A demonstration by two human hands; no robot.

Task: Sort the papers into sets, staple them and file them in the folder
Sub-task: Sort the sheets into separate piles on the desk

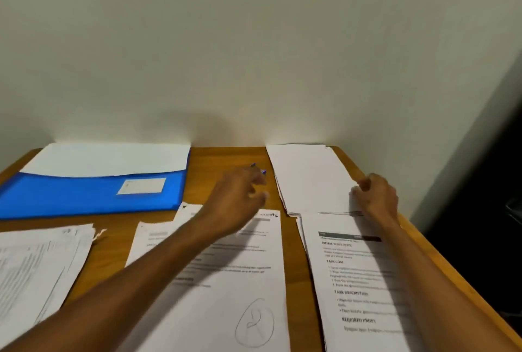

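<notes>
Blue and glossy, the plastic folder [84, 196] lies at the far left of the wooden table [228, 156], a white sheet [107, 159] poking out of its pocket; it looks slick and springy, so you would do best to lift it by the open top edge. Nearer you on the left sits a loose stack of ruled printed pages [36, 261], light and floppy, likely to fan apart unless you square the edges first. Centre, overlapping printed sheets [226, 267] lie under your left forearm. Your left hand [240, 196] hovers just above the table with fingers loosely curled; something small and blue [258, 168] shows at the fingertips, but you cannot tell whether it is pinched or what it is. Right of it lies a blank white paper pile [308, 179], and your right hand [375, 196] grips its right edge with curled fingers. Below that rests a headed printed document [358, 281]. Take such thin sheets by a corner, thumb on top.
</notes>
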